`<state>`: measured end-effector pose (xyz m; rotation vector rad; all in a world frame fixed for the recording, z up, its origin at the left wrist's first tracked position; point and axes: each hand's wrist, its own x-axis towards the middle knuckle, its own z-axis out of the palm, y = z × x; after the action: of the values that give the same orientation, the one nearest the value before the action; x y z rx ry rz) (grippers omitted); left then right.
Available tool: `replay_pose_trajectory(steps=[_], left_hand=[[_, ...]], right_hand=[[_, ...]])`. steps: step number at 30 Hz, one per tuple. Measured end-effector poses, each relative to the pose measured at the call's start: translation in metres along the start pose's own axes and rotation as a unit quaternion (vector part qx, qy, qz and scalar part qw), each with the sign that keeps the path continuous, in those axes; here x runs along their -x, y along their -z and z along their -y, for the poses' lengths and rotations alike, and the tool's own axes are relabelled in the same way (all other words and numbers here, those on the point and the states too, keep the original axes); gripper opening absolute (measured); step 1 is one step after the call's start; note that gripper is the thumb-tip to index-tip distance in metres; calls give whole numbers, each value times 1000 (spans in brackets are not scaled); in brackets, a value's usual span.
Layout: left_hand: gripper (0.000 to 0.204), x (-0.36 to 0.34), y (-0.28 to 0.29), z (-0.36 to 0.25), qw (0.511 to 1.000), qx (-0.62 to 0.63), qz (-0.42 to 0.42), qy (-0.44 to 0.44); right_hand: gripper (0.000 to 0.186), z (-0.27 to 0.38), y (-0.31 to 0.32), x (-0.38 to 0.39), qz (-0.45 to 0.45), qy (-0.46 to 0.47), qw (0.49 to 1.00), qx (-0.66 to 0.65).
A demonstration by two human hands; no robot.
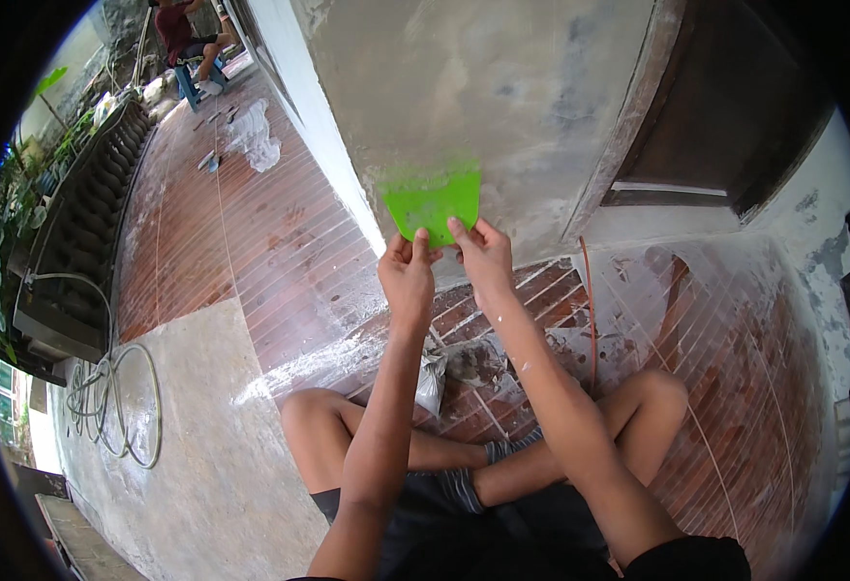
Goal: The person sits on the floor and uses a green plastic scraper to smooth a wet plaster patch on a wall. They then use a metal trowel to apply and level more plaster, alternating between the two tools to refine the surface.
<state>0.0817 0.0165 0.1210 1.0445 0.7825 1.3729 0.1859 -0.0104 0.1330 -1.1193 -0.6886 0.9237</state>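
In the head view, both of my hands grip the lower edge of a flat green plastic scraper [430, 198], thumbs on its face. My left hand [409, 271] holds it at the lower left and my right hand [483, 259] at the lower right. The scraper is up against the grey plastered wall [464, 87], with some grey, powdery paste along its upper edge. Just to the left is the wall's white-painted corner strip. Below my hands, a white plastic bag [430, 382] lies on the tiled floor by my crossed legs.
Coiled hoses [110, 397] lie at left beside a balustrade [81, 232]. An orange cable [590, 310] runs down by a dark door [711, 116] at right. Another person [178, 34] sits on a stool at upper left, with scattered tools and a white sheet [251, 136] nearby.
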Motion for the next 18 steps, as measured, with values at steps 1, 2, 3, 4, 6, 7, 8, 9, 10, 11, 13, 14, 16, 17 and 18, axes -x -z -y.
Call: replay_pose_trajectory(steps=[1,2,3,4,6,7,8,9,10,11,13,14,16,17,18], left_hand=[[24,3,8,23,1000,-4,-7,30],[24,7,16,46,999,-4,-9,47],[23,12,24,68,996,-23,-26,83],[23,18,30,89,991,-38,-42,120],[22,38,42,118,977,-43,-55,200],[22,45,43,126,972,-41,-58,226],[21,51,43,127,958,-37,-69,275],[22,57,40,123,963,-42,-57,258],[22,63,37,114,961,-46,-55,266],[22,67,31,100,953,-38,-61,294],[22,68,16,59,978,-31,-33,203],[22,68,8,35,986,-12,-22,165],[22,51,-7,-13,998,-11,10,59],[23,41,-14,-35,1000,-4,18,25],[23,29,-23,-55,997,31,49,-57]], right_hand=[[22,-22,7,3,-2,1,1000,-12],[22,-44,13,3,-35,-51,998,16],[21,-65,21,3,-49,-71,996,31],[21,-84,31,5,-65,-99,992,41],[18,-111,52,17,-71,-162,981,86],[17,-118,60,23,-85,-206,968,113],[17,-120,65,29,-85,-210,969,99],[16,-117,69,36,-95,-228,964,93],[16,-109,69,43,-113,-254,956,94],[16,-98,65,50,-112,-213,967,84],[17,-62,50,55,-102,-137,984,46],[18,-40,40,57,-97,-100,990,27],[19,8,19,48,-53,20,998,-11],[22,33,12,43,-31,38,999,-1],[26,55,5,34,19,87,996,-13]])
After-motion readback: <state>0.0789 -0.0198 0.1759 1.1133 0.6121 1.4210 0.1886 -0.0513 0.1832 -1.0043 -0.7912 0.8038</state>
